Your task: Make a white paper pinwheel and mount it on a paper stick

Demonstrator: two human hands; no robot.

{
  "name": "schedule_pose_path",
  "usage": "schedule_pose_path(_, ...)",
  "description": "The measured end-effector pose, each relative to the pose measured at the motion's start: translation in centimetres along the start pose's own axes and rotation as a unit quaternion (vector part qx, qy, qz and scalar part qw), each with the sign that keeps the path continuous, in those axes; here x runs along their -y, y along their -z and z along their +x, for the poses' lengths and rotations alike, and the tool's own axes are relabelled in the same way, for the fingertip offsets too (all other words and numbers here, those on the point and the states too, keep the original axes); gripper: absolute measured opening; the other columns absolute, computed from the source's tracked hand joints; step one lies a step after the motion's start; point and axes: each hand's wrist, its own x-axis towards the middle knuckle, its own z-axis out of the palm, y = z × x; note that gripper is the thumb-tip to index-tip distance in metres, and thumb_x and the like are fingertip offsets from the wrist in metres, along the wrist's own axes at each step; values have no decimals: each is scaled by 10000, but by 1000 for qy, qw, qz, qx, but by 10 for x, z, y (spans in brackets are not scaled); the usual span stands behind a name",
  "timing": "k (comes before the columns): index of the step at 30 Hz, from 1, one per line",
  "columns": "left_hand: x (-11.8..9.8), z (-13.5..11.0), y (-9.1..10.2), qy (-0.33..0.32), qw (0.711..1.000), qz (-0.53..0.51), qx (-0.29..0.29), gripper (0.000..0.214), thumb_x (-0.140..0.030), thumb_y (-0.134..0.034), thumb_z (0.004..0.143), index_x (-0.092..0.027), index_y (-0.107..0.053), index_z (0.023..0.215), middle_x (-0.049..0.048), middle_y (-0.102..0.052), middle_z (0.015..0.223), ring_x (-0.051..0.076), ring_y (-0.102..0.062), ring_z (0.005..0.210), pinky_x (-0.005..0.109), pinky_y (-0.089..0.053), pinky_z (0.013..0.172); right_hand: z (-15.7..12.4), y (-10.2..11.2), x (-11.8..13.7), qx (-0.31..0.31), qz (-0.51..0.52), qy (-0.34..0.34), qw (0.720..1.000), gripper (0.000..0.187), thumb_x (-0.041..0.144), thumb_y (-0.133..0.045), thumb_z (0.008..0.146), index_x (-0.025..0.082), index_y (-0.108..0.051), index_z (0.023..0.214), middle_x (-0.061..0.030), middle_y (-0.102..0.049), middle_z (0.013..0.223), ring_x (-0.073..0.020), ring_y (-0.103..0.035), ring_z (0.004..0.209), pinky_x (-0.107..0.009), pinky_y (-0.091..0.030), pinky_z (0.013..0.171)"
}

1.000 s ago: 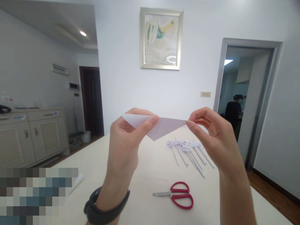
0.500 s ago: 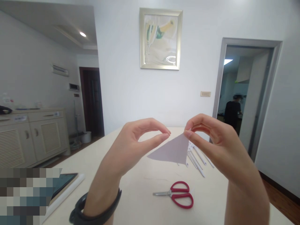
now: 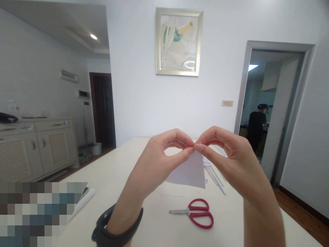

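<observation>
A piece of white paper (image 3: 189, 173) hangs above the table, its upper corner held at the point where both hands meet. My left hand (image 3: 154, 163) pinches at that corner with thumb and index finger, a black band (image 3: 120, 236) round its wrist. Against those fingertips, my right hand (image 3: 238, 159) is also closed in a pinch on the paper. My fingers hide the very tip of the corner. Below the sheet lies a pair of scissors (image 3: 187, 212) with red handles, blades pointing left.
Several thin white rolled-paper sticks (image 3: 217, 180) lie on the cream table (image 3: 144, 219) behind the right hand. At the left edge a white tube-like thing (image 3: 84, 202) shows beside a blurred-out patch. A person in black (image 3: 255, 125) stands beyond the doorway at right.
My left hand has moved right, and its fingertips now meet the right hand's at the paper's corner. The right hand has shifted slightly left, and the sheet hangs turned differently.
</observation>
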Motion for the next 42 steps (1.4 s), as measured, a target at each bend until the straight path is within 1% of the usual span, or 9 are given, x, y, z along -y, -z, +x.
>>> schedule_pose_path(4,-2,-1,-1,-5,1000,16,-15,88,-251,-586,875,-221,-637,810,-8,-689,856,170,-652,889,286,-493,849,0,0,1,-8,13,4,1000,77,207,-636,867,220,-637,791,46,-661,795,-116,-615,808,-256,-491,786)
schedule_pose_path(10,-4,-4,-3,-6,999,36,-15,74,-216,-572,879,-236,-631,838,-12,-694,916,174,-635,960,310,-474,916,-1,-2,1,-11,8,4,1000,82,174,-660,843,216,-631,780,42,-652,784,-122,-611,801,-265,-498,775)
schedule_pose_path(13,-4,-4,-2,-4,999,37,-20,79,-228,-578,876,-233,-634,821,-9,-699,896,177,-639,943,310,-475,902,-2,-1,3,-43,22,5,999,103,155,-671,830,218,-621,765,40,-640,766,-122,-603,772,-267,-500,754)
schedule_pose_path(18,-2,-2,1,6,999,40,-12,91,-260,-601,864,-225,-643,791,-7,-695,851,170,-635,857,288,-487,822,-3,7,7,-94,25,-28,995,113,140,-675,819,224,-628,761,28,-625,763,-127,-589,747,-269,-496,699)
schedule_pose_path(24,-1,-2,3,12,999,31,2,87,-215,-597,850,-222,-647,779,-13,-693,826,151,-625,824,234,-489,723,-3,16,-6,-198,49,3,979,74,187,-715,792,245,-678,763,15,-616,739,-144,-578,696,-279,-495,635)
schedule_pose_path(30,-1,-2,6,10,998,64,10,87,-219,-605,837,-216,-659,768,-5,-694,802,161,-630,796,264,-497,749,0,21,-14,-279,62,45,957,121,104,-715,760,220,-695,735,12,-615,707,-139,-568,683,-281,-470,622)
schedule_pose_path(35,2,-1,13,-4,992,122,-19,92,-223,-610,829,-228,-667,756,-7,-702,814,168,-633,800,278,-498,773,3,24,-15,-322,68,64,942,140,76,-724,740,211,-703,710,4,-603,674,-144,-549,643,-302,-427,582)
schedule_pose_path(39,5,-1,19,-14,981,184,-58,93,-243,-610,830,-244,-678,766,-11,-720,835,184,-646,822,301,-481,819,3,22,-11,-339,81,46,936,177,94,-712,758,260,-698,700,-11,-573,687,-183,-515,635,-342,-409,582)
schedule_pose_path(42,9,1,24,-25,966,237,-104,88,-250,-619,825,-249,-678,759,-18,-726,822,187,-660,810,291,-478,801,3,22,-13,-335,90,31,937,162,137,-693,786,287,-693,724,-20,-552,720,-208,-507,659,-361,-401,596)
